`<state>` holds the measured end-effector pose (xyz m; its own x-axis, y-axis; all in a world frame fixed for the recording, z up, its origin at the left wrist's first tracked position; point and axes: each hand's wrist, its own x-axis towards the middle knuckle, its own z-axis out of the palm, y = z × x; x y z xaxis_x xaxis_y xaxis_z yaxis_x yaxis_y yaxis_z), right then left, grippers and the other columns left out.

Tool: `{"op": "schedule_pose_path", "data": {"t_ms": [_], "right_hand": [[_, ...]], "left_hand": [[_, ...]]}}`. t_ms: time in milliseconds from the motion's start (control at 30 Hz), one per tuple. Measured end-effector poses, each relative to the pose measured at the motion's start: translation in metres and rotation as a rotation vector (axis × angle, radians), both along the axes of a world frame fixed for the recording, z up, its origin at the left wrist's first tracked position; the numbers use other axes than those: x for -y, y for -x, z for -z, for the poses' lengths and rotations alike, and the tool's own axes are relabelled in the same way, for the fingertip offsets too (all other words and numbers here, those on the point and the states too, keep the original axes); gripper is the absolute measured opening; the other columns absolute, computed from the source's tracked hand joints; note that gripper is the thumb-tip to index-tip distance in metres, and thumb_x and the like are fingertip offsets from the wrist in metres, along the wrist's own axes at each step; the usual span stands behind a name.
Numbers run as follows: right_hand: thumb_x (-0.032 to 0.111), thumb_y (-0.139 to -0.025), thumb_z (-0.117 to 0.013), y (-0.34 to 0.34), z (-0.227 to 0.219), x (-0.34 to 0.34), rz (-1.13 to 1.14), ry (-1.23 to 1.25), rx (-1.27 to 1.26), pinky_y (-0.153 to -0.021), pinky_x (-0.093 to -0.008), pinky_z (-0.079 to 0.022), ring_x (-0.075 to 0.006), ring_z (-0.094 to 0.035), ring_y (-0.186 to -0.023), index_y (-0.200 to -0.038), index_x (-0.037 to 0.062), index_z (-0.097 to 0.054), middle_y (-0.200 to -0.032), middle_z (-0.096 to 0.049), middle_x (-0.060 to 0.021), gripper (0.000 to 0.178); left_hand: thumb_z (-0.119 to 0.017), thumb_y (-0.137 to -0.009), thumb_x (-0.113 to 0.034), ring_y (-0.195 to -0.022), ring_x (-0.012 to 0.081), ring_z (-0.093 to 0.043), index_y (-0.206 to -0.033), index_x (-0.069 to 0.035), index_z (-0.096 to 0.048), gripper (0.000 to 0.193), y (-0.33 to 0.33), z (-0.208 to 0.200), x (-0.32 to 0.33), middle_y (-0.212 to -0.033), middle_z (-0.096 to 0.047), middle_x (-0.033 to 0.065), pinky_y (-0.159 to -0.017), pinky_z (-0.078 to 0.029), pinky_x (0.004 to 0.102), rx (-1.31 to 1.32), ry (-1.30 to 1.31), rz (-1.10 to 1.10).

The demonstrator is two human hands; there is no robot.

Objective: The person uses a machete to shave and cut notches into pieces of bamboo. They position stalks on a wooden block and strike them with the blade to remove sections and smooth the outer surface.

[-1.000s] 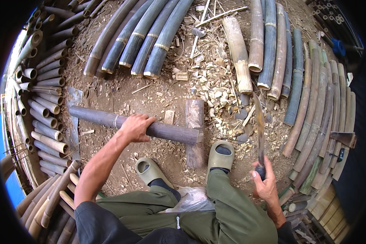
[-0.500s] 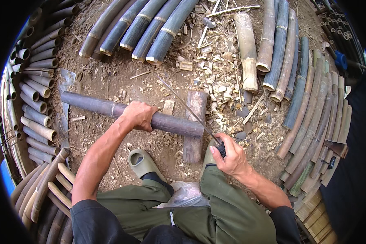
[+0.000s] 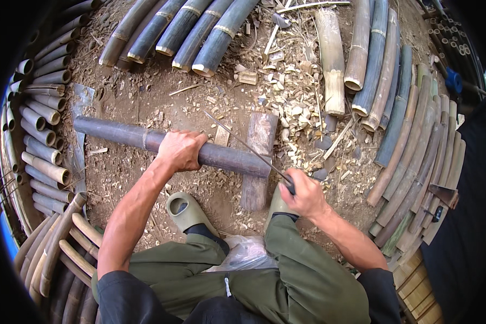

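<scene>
My left hand (image 3: 182, 151) is closed over a dark bamboo pole (image 3: 113, 132), which lies slantwise in front of me. The right end of the pole rests across a short wooden block (image 3: 260, 132) on the ground. In my right hand (image 3: 306, 195) is the black handle of a long-bladed knife (image 3: 243, 142). Its thin blade, seen nearly edge-on, points up and left over the pole and crosses it near the right end. Whether the edge touches the bamboo I cannot tell. My fingers partly hide the handle.
Blue-dark bamboo lengths (image 3: 221, 40) lie at the far side, and more poles (image 3: 410, 162) line the right. Stacked bamboo (image 3: 46, 135) stands at the left. Pale chips (image 3: 294, 108) litter the soil. A hatchet-like tool (image 3: 443, 197) lies at the right. My clogs (image 3: 191, 213) flank the block's near end.
My right hand has moved slightly forward, and the knife's blade now lies at a flatter slant with its tip lower. My left hand keeps its grip on the pole. The view has shifted a little.
</scene>
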<state>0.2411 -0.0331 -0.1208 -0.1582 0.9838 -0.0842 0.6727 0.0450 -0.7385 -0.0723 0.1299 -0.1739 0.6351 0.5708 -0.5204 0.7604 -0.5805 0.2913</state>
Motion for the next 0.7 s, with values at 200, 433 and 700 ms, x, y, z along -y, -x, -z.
{"op": "schedule_pose_path", "data": {"t_ms": [200,433,700], "right_hand": [[0.019,-0.093,-0.067,0.012,-0.028,-0.012,0.04,0.146,-0.058,-0.054,-0.0403,-0.051,-0.0297,-0.067,-0.059,-0.115,-0.0048,-0.054,-0.071,-0.062,-0.0164,0.035],[0.023,-0.094,-0.065,-0.016,0.011,0.004,0.003,0.385,0.174,-0.059,-0.0427,-0.055,-0.0393,-0.069,-0.069,-0.111,-0.0001,-0.054,-0.081,-0.067,-0.0223,0.031],[0.024,-0.095,-0.065,-0.007,0.012,0.002,-0.045,0.218,0.192,-0.054,-0.0406,-0.056,-0.0325,-0.071,-0.065,-0.113,-0.002,-0.055,-0.08,-0.067,-0.0224,0.033]], "left_hand": [[-0.078,-0.06,-0.022,-0.093,0.0298,-0.068,-0.104,-0.012,-0.063,0.048,0.005,0.002,0.007,-0.09,-0.068,0.0088,-0.083,-0.054,0.0438,0.036,-0.032,-0.004],[-0.076,-0.067,-0.017,-0.096,0.028,-0.068,-0.104,-0.012,-0.063,0.039,-0.003,0.002,0.006,-0.097,-0.068,0.0084,-0.087,-0.052,0.0438,0.09,-0.116,-0.017],[-0.073,-0.068,-0.015,-0.093,0.0251,-0.066,-0.103,-0.012,-0.063,0.037,0.001,0.005,0.02,-0.094,-0.066,0.0052,-0.083,-0.05,0.0424,0.176,-0.256,0.016]]}}
